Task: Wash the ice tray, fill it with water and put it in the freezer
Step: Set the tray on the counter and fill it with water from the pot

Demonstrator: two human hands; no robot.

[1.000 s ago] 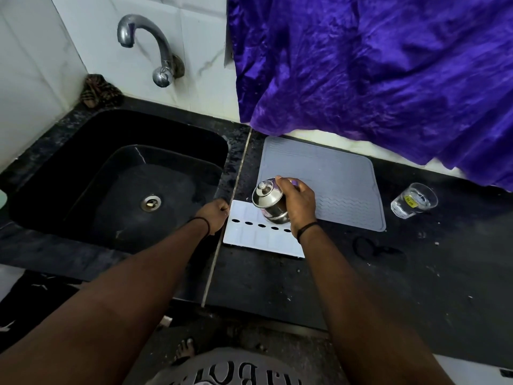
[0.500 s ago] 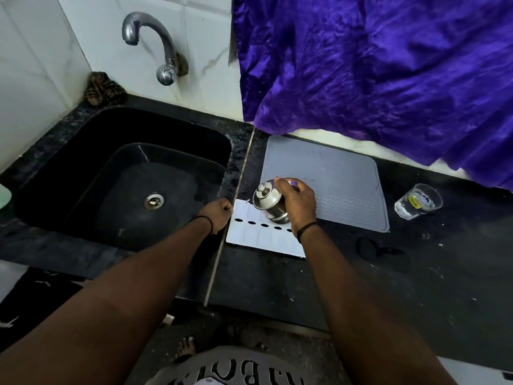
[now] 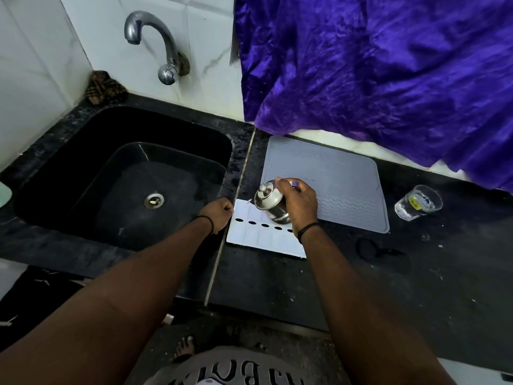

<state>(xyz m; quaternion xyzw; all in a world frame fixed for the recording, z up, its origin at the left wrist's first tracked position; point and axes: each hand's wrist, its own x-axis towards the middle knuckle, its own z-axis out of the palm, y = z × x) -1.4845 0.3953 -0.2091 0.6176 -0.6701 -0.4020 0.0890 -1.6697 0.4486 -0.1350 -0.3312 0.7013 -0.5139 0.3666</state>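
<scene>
Your right hand [image 3: 298, 202] grips the steel jug [image 3: 270, 202], tilted over the ice tray [image 3: 261, 237] on the surface; your left hand [image 3: 218, 213] pinches the tray's left end, its long axis running left-right.

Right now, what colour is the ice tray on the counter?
White, with a row of dark oval holes; the ice tray shows in the head view.
</scene>
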